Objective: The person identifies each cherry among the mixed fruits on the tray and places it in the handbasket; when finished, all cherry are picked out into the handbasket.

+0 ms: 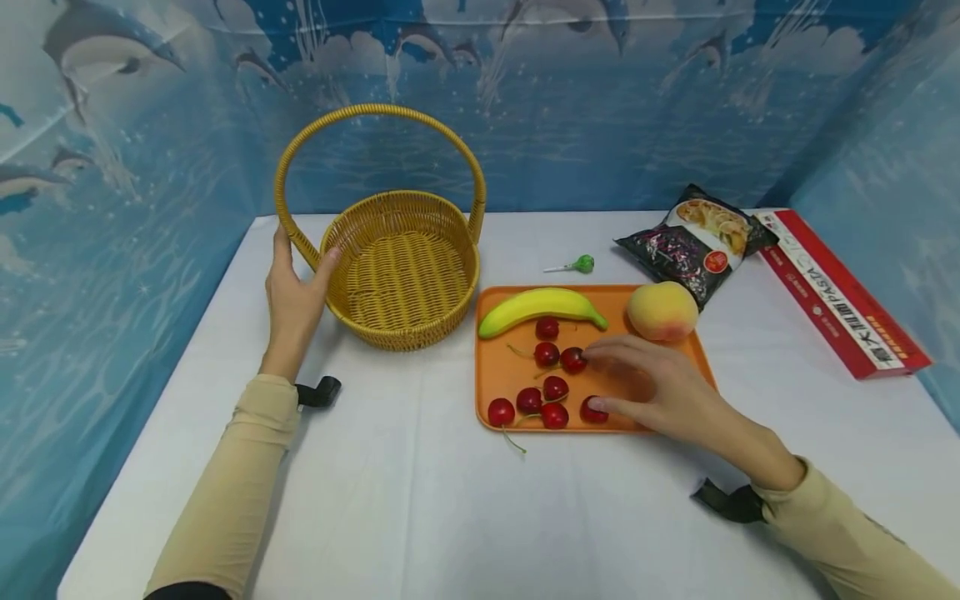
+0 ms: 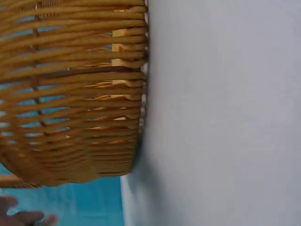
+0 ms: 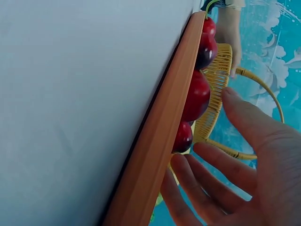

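Note:
In the head view my left hand (image 1: 295, 296) holds the yellow wicker basket (image 1: 405, 333) by its left side, thumb at the rim and fingers by the foot of the tall handle. My right hand (image 1: 667, 387) reaches over the orange tray (image 1: 491, 367), thumb and fingers spread apart. Its fingertips are right at one red cherry (image 1: 573, 360), its thumb tip at another cherry (image 1: 592, 410) near the tray's front edge. Several more cherries (image 1: 528, 400) with green stems lie to the left. A banana (image 1: 540, 308) and a peach (image 1: 662, 311) lie along the tray's back.
Behind the tray lies a green lollipop (image 1: 581, 264). A black snack bag (image 1: 693, 242) sits at the back right, beside a long red pasta box (image 1: 843, 292). Blue sea-patterned curtains (image 1: 562, 125) enclose the white table (image 1: 420, 517) at the back and sides.

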{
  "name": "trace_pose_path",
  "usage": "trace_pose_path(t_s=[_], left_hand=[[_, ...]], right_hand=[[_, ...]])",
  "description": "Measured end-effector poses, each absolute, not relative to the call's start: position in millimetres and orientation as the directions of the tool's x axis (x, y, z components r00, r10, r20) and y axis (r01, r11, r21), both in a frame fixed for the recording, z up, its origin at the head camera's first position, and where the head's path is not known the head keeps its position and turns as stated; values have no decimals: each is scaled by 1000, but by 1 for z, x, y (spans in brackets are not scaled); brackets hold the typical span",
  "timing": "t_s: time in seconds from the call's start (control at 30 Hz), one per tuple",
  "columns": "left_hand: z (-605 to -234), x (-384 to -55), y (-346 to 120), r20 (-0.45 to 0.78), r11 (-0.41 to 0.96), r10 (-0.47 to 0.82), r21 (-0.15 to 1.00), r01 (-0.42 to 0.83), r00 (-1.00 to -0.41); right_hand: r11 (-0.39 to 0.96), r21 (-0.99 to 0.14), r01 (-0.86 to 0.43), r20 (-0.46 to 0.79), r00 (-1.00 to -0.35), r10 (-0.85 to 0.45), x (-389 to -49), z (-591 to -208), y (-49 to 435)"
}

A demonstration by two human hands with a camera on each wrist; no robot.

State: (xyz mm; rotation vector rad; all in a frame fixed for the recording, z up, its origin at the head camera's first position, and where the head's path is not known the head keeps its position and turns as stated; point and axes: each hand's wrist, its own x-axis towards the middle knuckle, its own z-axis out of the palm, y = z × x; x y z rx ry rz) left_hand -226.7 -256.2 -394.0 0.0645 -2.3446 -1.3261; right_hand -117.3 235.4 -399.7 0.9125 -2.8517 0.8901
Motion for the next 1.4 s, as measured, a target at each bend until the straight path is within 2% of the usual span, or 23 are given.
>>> trace_pose_path(t_s=[0.1, 0.2, 0.4, 0.53, 0.77, 1.0, 1.4], left_hand=[[-401, -230, -258, 230, 422, -197, 898, 129, -953], [-409, -233, -258, 141, 256, -133, 961, 104, -981], [-424, -235, -254, 121, -84, -61, 988, 126, -991], [-431, -233, -254, 121, -192, -44, 973, 127, -992], [-434, -232, -254, 155, -206, 5, 967, 151, -988], [-435, -234, -254, 181, -142, 16, 974, 176, -983], [-435, -234, -255, 192, -136, 14, 973, 188, -981]], right_hand=[[662, -512, -547, 185, -823, -537, -117, -401, 234], [653, -521, -550, 182, -819, -545, -117, -403, 233], [646, -523, -556, 165, -810, -563, -115, -407, 232], [621, -543, -565, 152, -794, -589, -115, -407, 231], [622, -552, -556, 122, -791, -599, -113, -407, 232], [629, -555, -544, 108, -797, -594, -115, -404, 232], [653, -565, -504, 172, -846, -505, -126, -384, 231]])
